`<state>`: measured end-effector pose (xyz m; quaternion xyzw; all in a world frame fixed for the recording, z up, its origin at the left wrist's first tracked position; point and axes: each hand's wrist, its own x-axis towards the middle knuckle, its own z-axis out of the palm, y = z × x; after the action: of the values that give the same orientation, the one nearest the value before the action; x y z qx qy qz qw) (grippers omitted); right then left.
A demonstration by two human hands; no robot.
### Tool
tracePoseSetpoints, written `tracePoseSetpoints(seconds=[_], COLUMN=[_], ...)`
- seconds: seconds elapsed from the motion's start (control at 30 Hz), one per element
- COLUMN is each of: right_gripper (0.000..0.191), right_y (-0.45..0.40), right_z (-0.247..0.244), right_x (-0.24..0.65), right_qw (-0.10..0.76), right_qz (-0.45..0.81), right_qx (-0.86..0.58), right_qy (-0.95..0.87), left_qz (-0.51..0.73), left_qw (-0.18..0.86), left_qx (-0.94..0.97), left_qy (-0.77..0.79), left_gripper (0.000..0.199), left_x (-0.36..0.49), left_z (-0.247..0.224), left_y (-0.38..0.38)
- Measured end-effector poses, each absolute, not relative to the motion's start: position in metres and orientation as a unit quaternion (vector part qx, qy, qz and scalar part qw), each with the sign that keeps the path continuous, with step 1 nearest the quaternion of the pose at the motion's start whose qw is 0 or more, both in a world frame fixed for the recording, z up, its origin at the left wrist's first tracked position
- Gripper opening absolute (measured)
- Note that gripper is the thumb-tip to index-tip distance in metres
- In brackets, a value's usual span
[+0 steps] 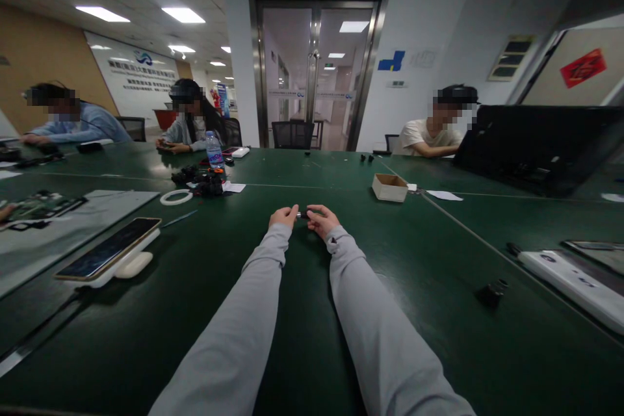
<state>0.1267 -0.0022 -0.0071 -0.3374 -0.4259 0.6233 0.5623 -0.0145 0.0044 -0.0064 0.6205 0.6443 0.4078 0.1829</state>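
Observation:
A small dark piece with a shiny metal part [302, 214] spans the gap between my two hands, above the green table [312, 260]. My left hand [283, 216] pinches its left end between thumb and fingers. On the other side, my right hand [322, 220] has its fingers closed round the dark right end. The piece is small, and its exact shape cannot be made out.
An open cardboard box [390, 188] stands beyond my right hand. Left are a white ring [176, 197], black parts [207, 182], a bottle [214, 151] and a phone [110, 250]. A black part [493, 292] lies right. Several people sit around the table.

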Motion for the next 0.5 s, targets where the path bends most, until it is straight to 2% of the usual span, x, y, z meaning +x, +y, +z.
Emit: tracePoseSetpoints(seconds=[0.27,0.5], right_gripper=[0.030,0.027], right_y=[-0.0023,-0.0048], right_z=[-0.0042,-0.0012], right_x=[0.1269,0.1269], right_qw=[0.567,0.570], right_qz=[0.625,0.628], right_qx=[-0.352,-0.354], right_qy=[-0.403,-0.395], left_qz=[0.466,0.511], left_qw=[0.308,0.339], left_qx=[0.587,0.569], left_qy=[0.587,0.548], left_gripper=[0.044,0.037], left_x=[-0.0121,-0.0111], left_z=[-0.0068,-0.0087], left_y=[0.0033,0.0063])
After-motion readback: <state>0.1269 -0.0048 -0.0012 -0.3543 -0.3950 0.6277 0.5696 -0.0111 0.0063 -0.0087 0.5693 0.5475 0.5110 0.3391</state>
